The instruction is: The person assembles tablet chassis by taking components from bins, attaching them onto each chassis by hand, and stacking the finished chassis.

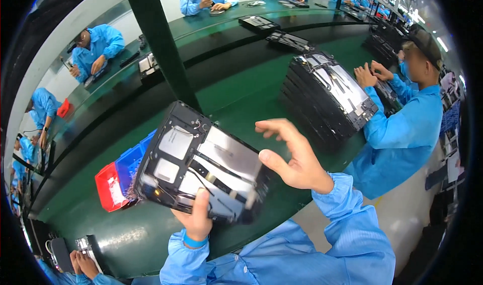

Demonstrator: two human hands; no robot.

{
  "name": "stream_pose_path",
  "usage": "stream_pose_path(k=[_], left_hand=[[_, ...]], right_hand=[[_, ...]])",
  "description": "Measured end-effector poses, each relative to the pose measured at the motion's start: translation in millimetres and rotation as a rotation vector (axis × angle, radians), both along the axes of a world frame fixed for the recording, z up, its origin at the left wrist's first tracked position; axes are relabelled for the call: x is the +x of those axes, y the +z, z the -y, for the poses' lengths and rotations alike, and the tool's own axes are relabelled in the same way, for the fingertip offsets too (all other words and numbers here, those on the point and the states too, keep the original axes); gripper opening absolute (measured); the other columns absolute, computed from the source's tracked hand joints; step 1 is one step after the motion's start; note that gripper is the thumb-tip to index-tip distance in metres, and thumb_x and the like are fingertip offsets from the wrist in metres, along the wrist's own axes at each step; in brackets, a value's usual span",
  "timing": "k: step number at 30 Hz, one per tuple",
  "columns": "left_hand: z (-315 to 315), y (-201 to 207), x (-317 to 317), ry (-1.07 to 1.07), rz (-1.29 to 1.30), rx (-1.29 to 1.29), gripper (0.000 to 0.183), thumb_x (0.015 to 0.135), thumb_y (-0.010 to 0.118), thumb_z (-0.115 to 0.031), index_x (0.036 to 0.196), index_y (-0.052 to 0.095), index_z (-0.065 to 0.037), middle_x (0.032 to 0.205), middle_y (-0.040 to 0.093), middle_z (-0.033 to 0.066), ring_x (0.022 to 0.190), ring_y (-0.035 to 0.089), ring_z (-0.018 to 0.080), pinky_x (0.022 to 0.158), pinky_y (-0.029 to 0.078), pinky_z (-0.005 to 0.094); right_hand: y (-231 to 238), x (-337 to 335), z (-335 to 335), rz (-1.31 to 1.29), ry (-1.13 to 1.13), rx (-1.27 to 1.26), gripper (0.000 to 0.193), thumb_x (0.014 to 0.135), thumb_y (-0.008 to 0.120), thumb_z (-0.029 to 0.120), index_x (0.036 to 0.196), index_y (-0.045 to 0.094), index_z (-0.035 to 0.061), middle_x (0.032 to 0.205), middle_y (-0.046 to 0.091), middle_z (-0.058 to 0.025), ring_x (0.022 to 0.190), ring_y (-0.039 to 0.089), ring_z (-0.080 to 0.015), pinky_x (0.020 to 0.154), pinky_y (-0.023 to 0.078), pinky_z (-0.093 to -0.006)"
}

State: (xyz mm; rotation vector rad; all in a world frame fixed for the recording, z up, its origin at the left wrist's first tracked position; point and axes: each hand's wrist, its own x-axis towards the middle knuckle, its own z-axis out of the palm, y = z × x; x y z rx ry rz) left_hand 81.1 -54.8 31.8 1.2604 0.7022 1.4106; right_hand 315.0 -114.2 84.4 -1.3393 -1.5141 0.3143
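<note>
My left hand (197, 217) grips the lower edge of an opened tablet housing (173, 143), its thumb lying over the inner side. The housing is black, with silver battery plates, dark ribbon cables and thin wires showing. It is tilted above the green bench, and its lower right corner is blurred. Just right of the housing, my right hand (288, 156) is raised with thumb and fingers apart, holding nothing. A tall stack of similar black tablet housings (327, 96) stands on the bench beyond my right hand.
Red bin (109, 187) and blue bins (130, 159) with small parts sit left of the housing on the green bench (136, 239). A dark post (163, 43) rises behind. A co-worker (402, 129) works at right; more housings (259, 23) lie on the conveyor.
</note>
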Motion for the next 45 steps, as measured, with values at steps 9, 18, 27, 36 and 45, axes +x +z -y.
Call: stream_pose_path(k=[9, 18, 27, 36, 45], left_hand=[[-6.7, -5.0, -3.8, -0.674, 0.019, -0.46, 0.062, 0.09, 0.07, -0.022, 0.139, 0.042, 0.005, 0.089, 0.051, 0.0009, 0.077, 0.05, 0.0072, 0.071, 0.044, 0.0218], [-33.7, -34.0, -35.2, -0.538, -0.695, -0.306, 0.04, 0.09, 0.073, -0.017, 0.121, 0.061, 0.006, 0.064, 0.044, -0.0065, 0.059, 0.042, 0.0017, 0.052, 0.034, 0.0217], [-34.9, -38.9, -39.6, -0.54, -0.637, -0.373, 0.03, 0.094, 0.069, -0.013, 0.115, 0.063, 0.007, 0.063, 0.047, -0.0077, 0.057, 0.041, -0.001, 0.05, 0.031, 0.0194], [-35.7, -38.8, -49.9, -0.522, -0.652, -0.397, 0.027, 0.093, 0.07, -0.014, 0.113, 0.065, 0.004, 0.064, 0.049, -0.0067, 0.056, 0.043, 0.0007, 0.05, 0.033, 0.021], [-37.2, -34.0, -44.2, -0.073, -0.735, 0.183, 0.011, 0.086, 0.072, -0.007, 0.096, 0.073, -0.003, 0.059, 0.046, 0.0009, 0.051, 0.041, 0.0081, 0.047, 0.034, 0.0271]], right_hand=[[11.1, 32.2, 65.6, -0.48, -0.067, -0.372, 0.049, 0.097, 0.065, 0.016, 0.138, 0.049, -0.0066, 0.123, 0.063, -0.0086, 0.108, 0.058, -0.0109, 0.093, 0.048, -0.0272], [76.7, 242.4, 94.5, -0.5, -0.397, -0.236, 0.045, 0.098, 0.061, 0.023, 0.129, 0.057, -0.0086, 0.121, 0.064, -0.0064, 0.104, 0.064, -0.0143, 0.092, 0.047, -0.0243], [64.0, 286.3, 83.8, -0.611, -0.291, -0.357, 0.04, 0.096, 0.064, 0.023, 0.119, 0.063, -0.0094, 0.112, 0.066, -0.0068, 0.104, 0.063, -0.0146, 0.091, 0.047, -0.0246], [56.3, 288.2, 79.7, 0.15, -0.592, -0.265, 0.033, 0.094, 0.068, 0.024, 0.114, 0.067, -0.0026, 0.107, 0.07, -0.0046, 0.093, 0.067, -0.0136, 0.085, 0.049, -0.0244], [29.5, 14.5, 37.3, 0.16, -0.268, 0.002, 0.007, 0.089, 0.063, -0.002, 0.094, 0.069, -0.0026, 0.085, 0.066, -0.0085, 0.072, 0.056, -0.0121, 0.064, 0.043, -0.0234]])
